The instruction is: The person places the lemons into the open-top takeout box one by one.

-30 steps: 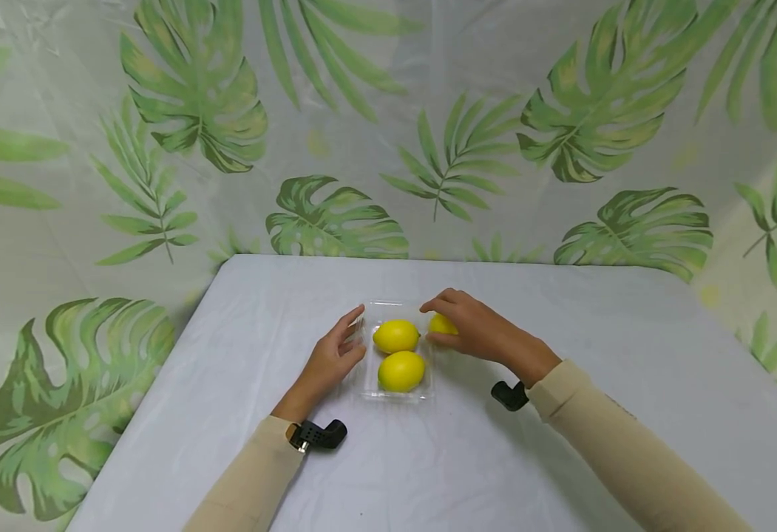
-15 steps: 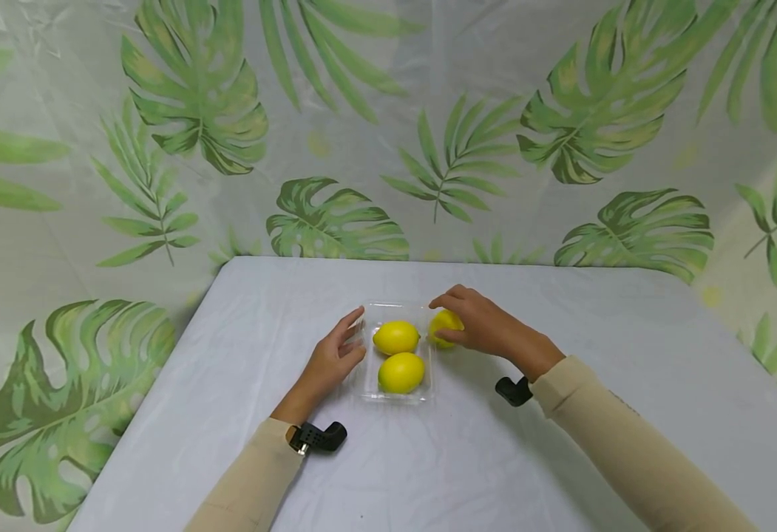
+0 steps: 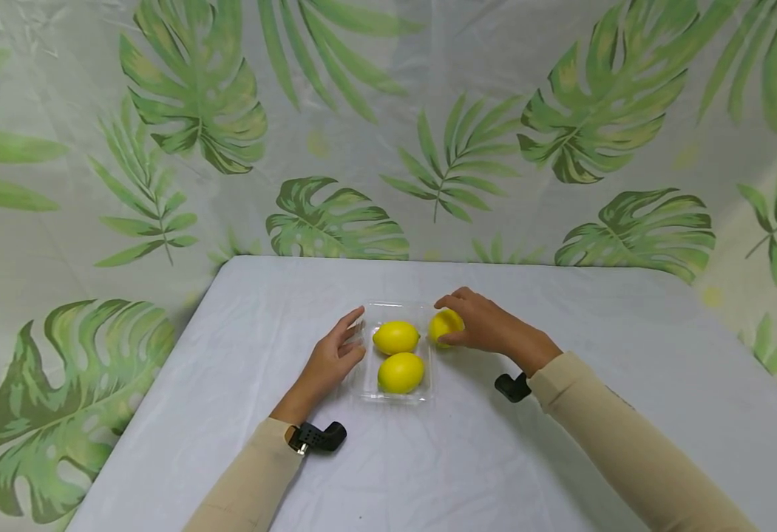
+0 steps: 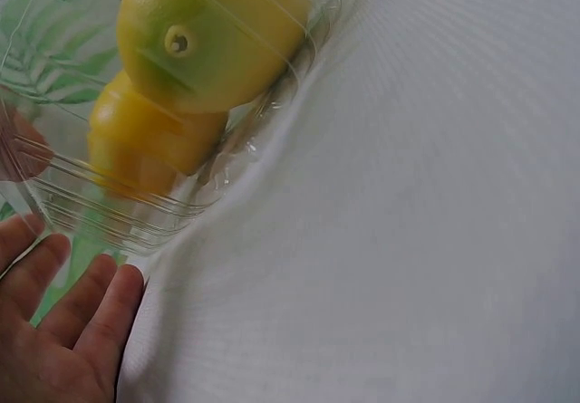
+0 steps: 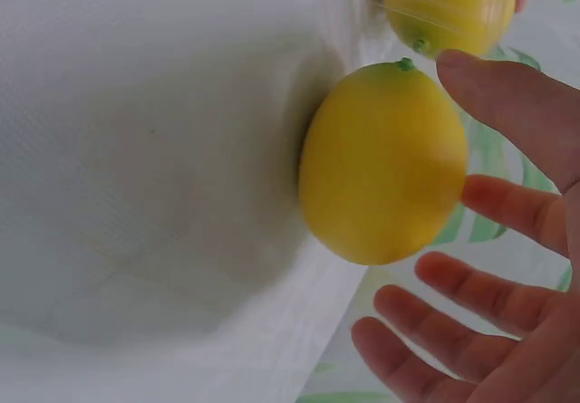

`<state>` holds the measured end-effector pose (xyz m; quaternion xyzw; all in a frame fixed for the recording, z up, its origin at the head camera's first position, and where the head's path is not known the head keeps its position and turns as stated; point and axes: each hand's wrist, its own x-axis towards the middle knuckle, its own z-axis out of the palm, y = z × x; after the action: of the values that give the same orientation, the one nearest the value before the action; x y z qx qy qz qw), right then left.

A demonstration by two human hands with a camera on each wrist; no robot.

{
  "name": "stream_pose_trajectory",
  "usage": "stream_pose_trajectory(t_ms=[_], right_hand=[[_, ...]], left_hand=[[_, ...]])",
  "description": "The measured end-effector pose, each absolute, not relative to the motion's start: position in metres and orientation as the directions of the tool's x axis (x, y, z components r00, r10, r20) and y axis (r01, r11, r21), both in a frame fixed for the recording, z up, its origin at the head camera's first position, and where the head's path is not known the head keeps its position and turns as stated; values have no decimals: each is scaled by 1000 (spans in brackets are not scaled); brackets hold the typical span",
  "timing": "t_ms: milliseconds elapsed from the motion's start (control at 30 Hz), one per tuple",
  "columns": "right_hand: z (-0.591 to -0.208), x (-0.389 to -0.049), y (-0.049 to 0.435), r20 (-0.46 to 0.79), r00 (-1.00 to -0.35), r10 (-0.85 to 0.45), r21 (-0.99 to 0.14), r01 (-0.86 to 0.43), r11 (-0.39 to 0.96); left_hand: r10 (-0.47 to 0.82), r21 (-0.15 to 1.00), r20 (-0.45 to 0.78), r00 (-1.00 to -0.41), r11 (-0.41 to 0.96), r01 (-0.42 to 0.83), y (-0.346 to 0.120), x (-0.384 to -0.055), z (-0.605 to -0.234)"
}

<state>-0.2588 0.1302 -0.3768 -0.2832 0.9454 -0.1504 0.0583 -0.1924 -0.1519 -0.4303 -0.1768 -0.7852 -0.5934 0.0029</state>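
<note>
A clear plastic box (image 3: pixel 371 383) stands on the table with two yellow lemons inside, a rear lemon (image 3: pixel 395 338) and a front lemon (image 3: pixel 401 372). My left hand (image 3: pixel 327 362) is at the box's left side with fingers extended; in the left wrist view its fingertips (image 4: pixel 127 281) are near the ribbed wall, contact hard to tell. A third lemon (image 5: pixel 381 163) sits on the table just right of the box. Around it my right hand (image 3: pixel 488 325) is spread loosely. In the right wrist view the thumb is apart from this lemon, and one finger is at its surface.
White cloth covers the table (image 3: pixel 335 473). Behind it hangs a leaf-patterned curtain (image 3: pixel 361 148). A black wrist camera (image 3: pixel 321 436) sits on the left wrist, another black camera (image 3: pixel 512 388) on the right.
My right hand has shifted slightly right and its fingers have loosened, uncovering more of the lemon beside the box. The left hand and the box have stayed in place.
</note>
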Motion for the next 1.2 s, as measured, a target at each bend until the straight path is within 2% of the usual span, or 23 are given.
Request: stream_pose_trajectory(t_ms=[733,1200], right_hand=[[-390,-260,129,-45,-832,-552,-302,-516,802],[-397,-261,127,-8,-838,-545,-330,-513,793]], left_hand=[[290,936,207,-934,219,275,-153,-193,-431],[284,936,196,-939,230,265,-153,-192,-430]])
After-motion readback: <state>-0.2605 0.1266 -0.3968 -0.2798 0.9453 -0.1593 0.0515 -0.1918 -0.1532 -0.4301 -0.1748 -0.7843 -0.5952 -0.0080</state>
